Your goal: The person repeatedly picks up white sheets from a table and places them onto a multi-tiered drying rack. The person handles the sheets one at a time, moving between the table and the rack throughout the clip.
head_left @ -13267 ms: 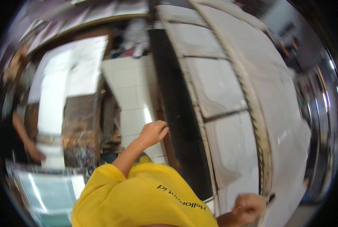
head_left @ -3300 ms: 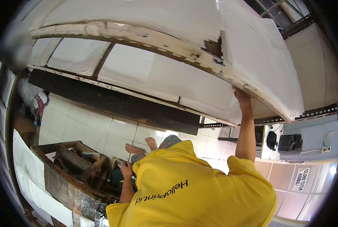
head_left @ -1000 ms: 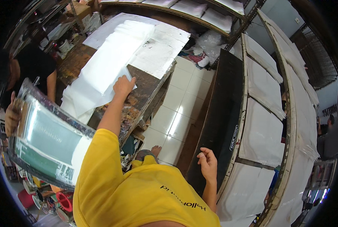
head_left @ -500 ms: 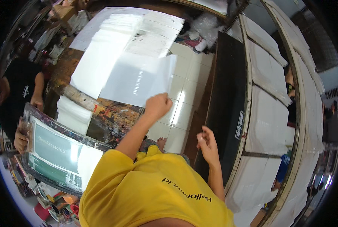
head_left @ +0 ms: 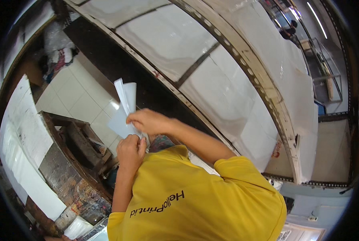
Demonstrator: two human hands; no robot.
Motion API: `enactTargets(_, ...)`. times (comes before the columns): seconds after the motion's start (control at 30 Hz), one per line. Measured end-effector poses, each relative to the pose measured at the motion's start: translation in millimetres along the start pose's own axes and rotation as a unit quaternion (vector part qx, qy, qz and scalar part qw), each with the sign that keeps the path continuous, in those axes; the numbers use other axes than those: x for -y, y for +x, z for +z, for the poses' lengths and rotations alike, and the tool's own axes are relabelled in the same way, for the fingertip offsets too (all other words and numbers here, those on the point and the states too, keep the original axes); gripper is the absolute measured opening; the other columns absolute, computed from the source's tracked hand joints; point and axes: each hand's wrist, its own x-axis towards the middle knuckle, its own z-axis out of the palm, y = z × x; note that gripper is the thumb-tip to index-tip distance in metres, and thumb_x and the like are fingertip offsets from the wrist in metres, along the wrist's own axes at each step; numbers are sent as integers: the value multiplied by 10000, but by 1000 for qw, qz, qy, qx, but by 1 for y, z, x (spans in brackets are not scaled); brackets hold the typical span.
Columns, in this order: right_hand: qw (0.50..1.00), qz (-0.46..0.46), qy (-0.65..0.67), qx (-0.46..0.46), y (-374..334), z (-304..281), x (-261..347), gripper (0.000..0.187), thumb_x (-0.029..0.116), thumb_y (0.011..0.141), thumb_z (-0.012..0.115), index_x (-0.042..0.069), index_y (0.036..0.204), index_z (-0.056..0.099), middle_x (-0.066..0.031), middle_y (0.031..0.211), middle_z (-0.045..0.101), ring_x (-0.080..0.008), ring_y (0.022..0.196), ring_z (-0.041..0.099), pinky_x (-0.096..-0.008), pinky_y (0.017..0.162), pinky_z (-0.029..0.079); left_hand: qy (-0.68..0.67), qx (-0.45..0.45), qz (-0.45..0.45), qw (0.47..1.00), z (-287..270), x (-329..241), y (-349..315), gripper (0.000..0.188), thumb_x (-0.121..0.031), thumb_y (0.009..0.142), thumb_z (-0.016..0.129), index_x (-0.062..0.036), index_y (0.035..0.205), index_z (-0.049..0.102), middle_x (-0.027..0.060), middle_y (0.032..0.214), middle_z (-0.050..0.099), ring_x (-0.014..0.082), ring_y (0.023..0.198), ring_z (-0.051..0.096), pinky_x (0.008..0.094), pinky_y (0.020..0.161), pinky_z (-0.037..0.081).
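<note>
At far left, a white stack (head_left: 30,172) lies on the paint-stained table (head_left: 85,188), apart from my hands.

Next, my left hand (head_left: 130,152) is curled at the lower edge of the sheet (head_left: 127,105). I cannot tell whether its fingers pinch that edge or only rest against it. The sheet is in front of my body, above the tiled floor (head_left: 79,98), with its upper part folded into a narrow, upright flap.

To the right, my right hand (head_left: 149,121) grips the sheet near its middle, thumb and fingers closed on the gathered material.

Handling, as I judge it: the sheet is light, thin and flexible; its smooth face may slip; tight pressure is likely to crease it. Preferred hold: two opposite edges, lightly pinched, fingers off the broad face.

Further right stand the black board (head_left: 107,56) and the rack (head_left: 251,76) bearing white sheets (head_left: 223,92).
</note>
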Motion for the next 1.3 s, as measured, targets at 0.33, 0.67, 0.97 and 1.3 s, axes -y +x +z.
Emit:
enactTargets(0.33,944,134,-6,-302,-102,-235,-54,225,161,951,651,49,1134,584,-39,936,651,-104,891,593,-259,810,468,-2,62,-119,991,13,52,-26,273,-199,902,655,-20,737,531,158,700,564,389,642,561,491,614,429)
enactTargets(0.67,753,451,-217,-428,-374,-333,-264,460,78,874,660,58,1303,497,-84,1157,591,-179,1086,542,-302,950,442,-9,114,-376,919,59,166,-135,310,-275,916,607,33,880,597,245,793,647,462,804,624,483,702,490)
enactTargets(0.97,743,508,-223,-374,-478,-330,-351,673,-74,817,637,49,1441,417,-152,1382,526,-266,1297,491,-344,1089,419,-59,200,-483,851,109,205,-214,320,-270,908,626,25,815,542,222,744,594,399,693,574,453,674,460)
enactTargets(1.3,678,469,-16,-565,-446,-321,-351,516,17,824,678,60,1293,467,-101,1149,525,-210,1014,467,-312,849,375,-93,136,-477,863,124,190,-175,278,-215,900,615,29,800,527,171,675,542,257,634,523,409,649,450)
